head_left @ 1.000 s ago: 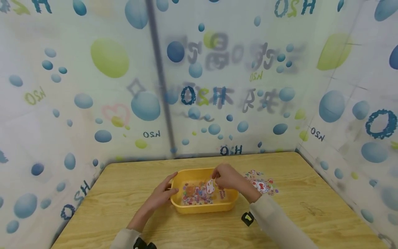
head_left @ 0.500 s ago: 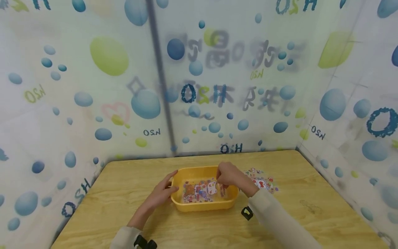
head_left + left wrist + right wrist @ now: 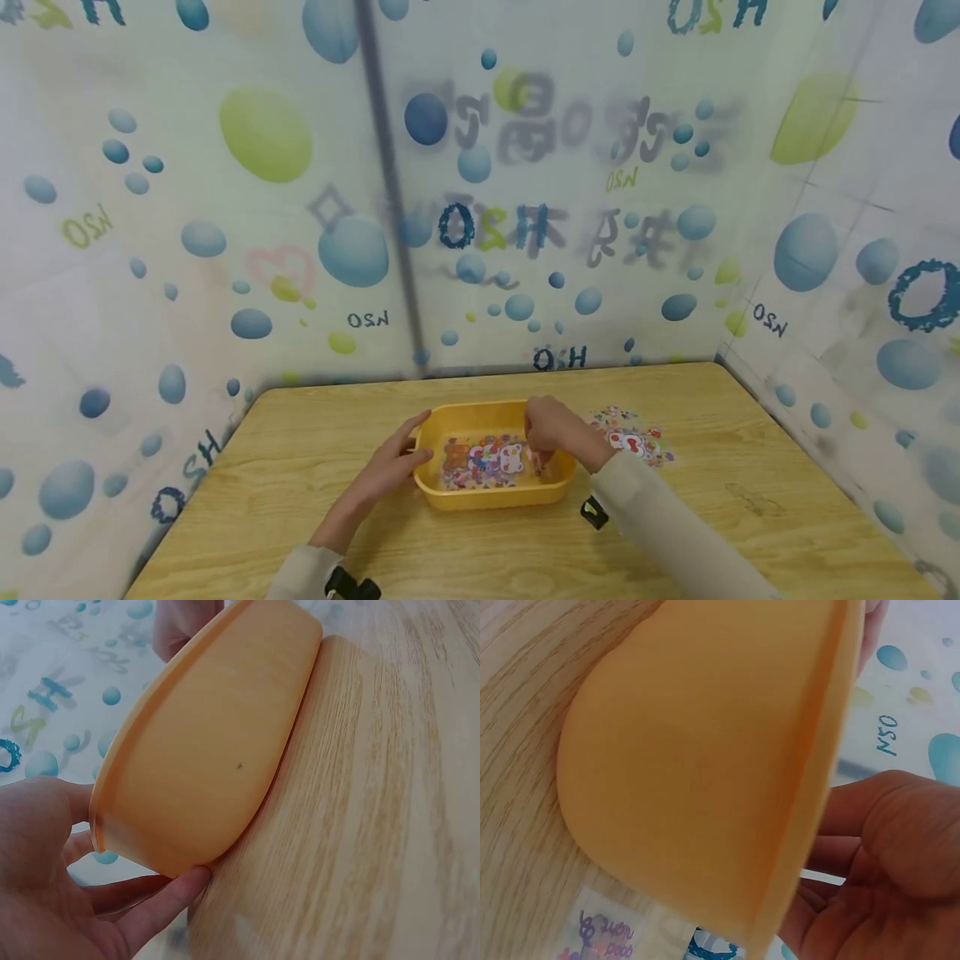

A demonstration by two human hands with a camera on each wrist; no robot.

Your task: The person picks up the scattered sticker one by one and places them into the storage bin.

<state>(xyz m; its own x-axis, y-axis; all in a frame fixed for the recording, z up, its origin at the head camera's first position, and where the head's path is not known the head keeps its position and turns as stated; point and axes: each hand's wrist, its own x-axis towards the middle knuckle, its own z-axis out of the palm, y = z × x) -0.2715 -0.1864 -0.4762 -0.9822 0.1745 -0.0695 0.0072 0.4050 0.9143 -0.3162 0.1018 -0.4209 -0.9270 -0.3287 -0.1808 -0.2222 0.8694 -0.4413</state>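
A shallow yellow plastic tray stands on the table. My left hand holds its left end; the left wrist view shows fingers against the outer wall and base, with others at the rim. Inside the tray lie colourful cartoon cut-outs, including a brown bear and a white character with a bow. My right hand reaches over the tray's right end with fingers bent down inside. The tray wall hides its fingertips in the right wrist view, so whether they pinch anything cannot be seen.
To the right of the tray, a clear printed sheet with cartoon pictures lies on the wooden table. Lettering shows on that clear sheet in the right wrist view. A bubble-patterned curtain stands behind the table.
The white character piece, raised at my right fingers a second ago, now lies flat beside the other cut-outs. My right hand has shifted slightly right. The left hand keeps its hold.
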